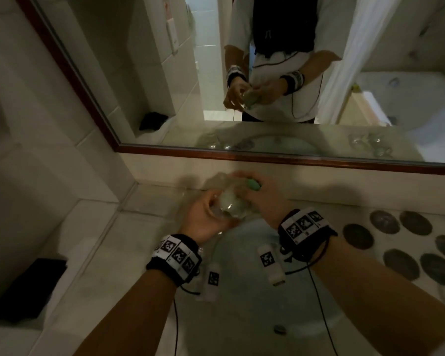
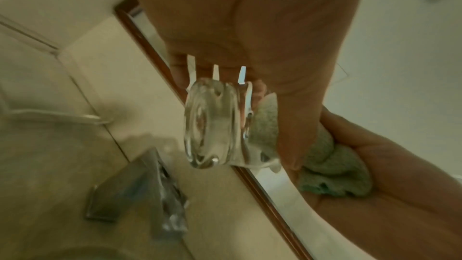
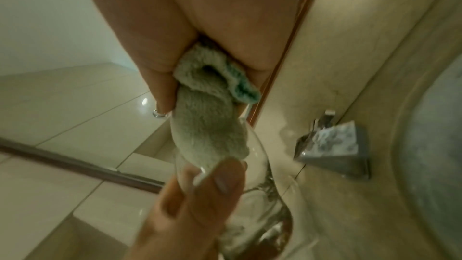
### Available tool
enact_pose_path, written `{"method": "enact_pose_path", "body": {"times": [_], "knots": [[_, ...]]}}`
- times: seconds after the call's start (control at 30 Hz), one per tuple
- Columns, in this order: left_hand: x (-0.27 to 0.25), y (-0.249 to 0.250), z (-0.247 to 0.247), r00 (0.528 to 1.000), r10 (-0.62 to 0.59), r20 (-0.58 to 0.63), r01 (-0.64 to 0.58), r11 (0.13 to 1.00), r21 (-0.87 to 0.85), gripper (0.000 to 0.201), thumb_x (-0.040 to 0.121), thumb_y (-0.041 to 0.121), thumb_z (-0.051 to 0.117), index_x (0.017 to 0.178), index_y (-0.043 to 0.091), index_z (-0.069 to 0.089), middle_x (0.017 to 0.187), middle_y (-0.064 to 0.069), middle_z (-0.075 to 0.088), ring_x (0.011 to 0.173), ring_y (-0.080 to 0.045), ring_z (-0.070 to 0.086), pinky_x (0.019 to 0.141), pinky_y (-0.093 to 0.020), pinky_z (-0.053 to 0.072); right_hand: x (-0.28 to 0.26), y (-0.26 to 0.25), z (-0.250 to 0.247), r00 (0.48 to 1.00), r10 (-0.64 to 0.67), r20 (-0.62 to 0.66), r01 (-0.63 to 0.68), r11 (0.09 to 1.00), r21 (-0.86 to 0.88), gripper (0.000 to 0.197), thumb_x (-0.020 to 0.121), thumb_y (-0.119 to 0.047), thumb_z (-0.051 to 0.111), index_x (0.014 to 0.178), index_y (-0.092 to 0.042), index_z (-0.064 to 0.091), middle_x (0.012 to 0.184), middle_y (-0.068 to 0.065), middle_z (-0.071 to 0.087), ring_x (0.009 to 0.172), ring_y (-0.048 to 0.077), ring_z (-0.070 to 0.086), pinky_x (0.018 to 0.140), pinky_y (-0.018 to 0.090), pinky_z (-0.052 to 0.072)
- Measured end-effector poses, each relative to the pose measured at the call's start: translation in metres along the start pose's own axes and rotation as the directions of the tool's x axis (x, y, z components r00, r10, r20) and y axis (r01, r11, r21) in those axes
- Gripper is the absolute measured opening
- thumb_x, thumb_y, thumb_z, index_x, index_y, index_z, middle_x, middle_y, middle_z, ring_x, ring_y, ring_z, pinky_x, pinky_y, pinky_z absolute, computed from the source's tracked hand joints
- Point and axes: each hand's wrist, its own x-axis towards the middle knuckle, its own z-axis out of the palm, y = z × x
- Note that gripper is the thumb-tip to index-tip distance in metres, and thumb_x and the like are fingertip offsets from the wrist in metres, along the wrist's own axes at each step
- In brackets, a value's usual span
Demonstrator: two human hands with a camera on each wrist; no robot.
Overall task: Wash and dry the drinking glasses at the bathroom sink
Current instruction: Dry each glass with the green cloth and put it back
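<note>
- The left hand held a clear drinking glass above the back part of the sink, with the fingers curled around its wall.
- In the left wrist view, the thick round base of the glass pointed toward the camera, and the fingers were wrapped around the side of it.
- The right hand gripped a pale green cloth; the thumb and fingers were closed tightly on the bunched cloth.
- In the right wrist view, the twisted end of the cloth went into the open mouth of the glass, and it touched the inside wall.
- The fingers of the left hand lay on the rim of the glass, just beside the cloth.
- A square metal tap stood on the counter behind the sink, near the glass but not touching it.
- Several round dark coasters lay on the counter at the right side of the sink, well apart from the hands.
- A mirror with a brown wooden frame hung on the wall behind the counter, and it reflected the person with both hands together.
- A black flat thing lay on the counter at the far left; I could not tell what it was.
- Both wrists carried black bands with black and white square markers.
</note>
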Motion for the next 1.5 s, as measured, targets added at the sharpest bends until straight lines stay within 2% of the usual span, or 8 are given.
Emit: {"method": "enact_pose_path", "body": {"times": [0.17, 0.33, 0.43, 0.6, 0.7, 0.77, 1.0, 1.5], "knots": [[-0.004, -0.060, -0.082, 0.982, -0.121, -0.144, 0.107, 0.989, -0.101, 0.071, 0.062, 0.028, 0.091, 0.123, 0.027, 0.055, 0.108, 0.010, 0.064, 0.097, -0.005, 0.062, 0.074, -0.024, 0.055, 0.027, -0.004, 0.052, 0.979, 0.111, -0.169, -0.069, 0.969, 0.236, 0.035, 0.091, -0.011, 0.068, 0.123, -0.024, 0.063, 0.103, 0.001, 0.066, 0.083, 0.013, 0.068, 0.068, 0.027, 0.056], [-0.005, -0.131, -0.147, 0.926, -0.224, -0.304, 0.193, 0.973, -0.131, 0.071, 0.063, 0.018, 0.091, 0.122, 0.019, 0.053, 0.111, 0.004, 0.062, 0.101, -0.017, 0.061, 0.069, -0.019, 0.053, 0.045, 0.017, 0.095, 0.957, 0.227, -0.180, -0.183, 0.956, 0.230, 0.054, 0.086, -0.008, 0.070, 0.132, -0.033, 0.053, 0.130, 0.008, 0.054, 0.102, 0.026, 0.065, 0.085, 0.046, 0.059], [-0.012, -0.169, -0.164, 0.918, -0.274, -0.287, 0.243, 0.960, -0.138, 0.080, 0.063, 0.013, 0.091, 0.132, 0.021, 0.050, 0.118, 0.002, 0.059, 0.104, -0.015, 0.058, 0.071, -0.015, 0.050, 0.049, 0.030, 0.112, 0.935, 0.327, -0.135, -0.270, 0.906, 0.326, 0.072, 0.087, -0.003, 0.068, 0.148, -0.026, 0.037, 0.131, 0.007, 0.053, 0.108, 0.028, 0.063, 0.085, 0.045, 0.058], [-0.021, -0.222, -0.157, 0.893, -0.372, -0.255, 0.360, 0.928, -0.094, 0.078, 0.061, 0.013, 0.092, 0.126, 0.025, 0.051, 0.119, 0.006, 0.058, 0.111, -0.019, 0.056, 0.092, -0.036, 0.051, 0.052, 0.047, 0.130, 0.906, 0.413, -0.096, -0.357, 0.864, 0.355, 0.056, 0.084, 0.008, 0.061, 0.133, -0.017, 0.052, 0.115, 0.013, 0.062, 0.091, 0.028, 0.065, 0.066, 0.039, 0.058], [-0.025, -0.241, -0.147, 0.882, -0.418, -0.217, 0.408, 0.908, -0.093, 0.076, 0.061, 0.013, 0.092, 0.124, 0.025, 0.051, 0.119, 0.008, 0.056, 0.113, -0.019, 0.055, 0.094, -0.036, 0.050, 0.050, 0.055, 0.135, 0.908, 0.410, -0.089, -0.360, 0.870, 0.336, 0.037, 0.085, 0.009, 0.058, 0.110, -0.019, 0.063, 0.098, 0.012, 0.065, 0.079, 0.027, 0.064, 0.058, 0.034, 0.057], [-0.027, -0.249, -0.141, 0.881, -0.430, -0.200, 0.422, 0.903, -0.083, 0.074, 0.062, 0.012, 0.091, 0.122, 0.025, 0.050, 0.119, 0.007, 0.055, 0.113, -0.018, 0.054, 0.094, -0.035, 0.049, 0.047, 0.061, 0.137, 0.903, 0.419, -0.093, -0.372, 0.872, 0.319, 0.037, 0.085, 0.007, 0.059, 0.113, -0.018, 0.063, 0.096, 0.012, 0.065, 0.079, 0.027, 0.063, 0.053, 0.031, 0.053], [-0.029, -0.264, -0.132, 0.891, -0.422, -0.166, 0.424, 0.905, -0.024, 0.076, 0.062, 0.012, 0.090, 0.127, 0.022, 0.051, 0.123, 0.005, 0.055, 0.113, -0.018, 0.054, 0.093, -0.030, 0.047, 0.043, 0.076, 0.139, 0.893, 0.429, -0.134, -0.372, 0.873, 0.314, 0.033, 0.084, 0.009, 0.060, 0.110, -0.011, 0.063, 0.099, 0.015, 0.067, 0.084, 0.027, 0.065, 0.069, 0.038, 0.058], [-0.029, -0.260, -0.124, 0.884, -0.437, -0.167, 0.450, 0.892, 0.047, 0.071, 0.065, 0.013, 0.087, 0.127, 0.020, 0.053, 0.119, -0.002, 0.060, 0.103, -0.018, 0.057, 0.087, -0.028, 0.047, 0.026, 0.084, 0.129, 0.857, 0.491, -0.156, -0.422, 0.843, 0.334, 0.031, 0.086, 0.003, 0.063, 0.113, -0.013, 0.061, 0.100, 0.014, 0.066, 0.081, 0.027, 0.065, 0.054, 0.031, 0.055]]}}
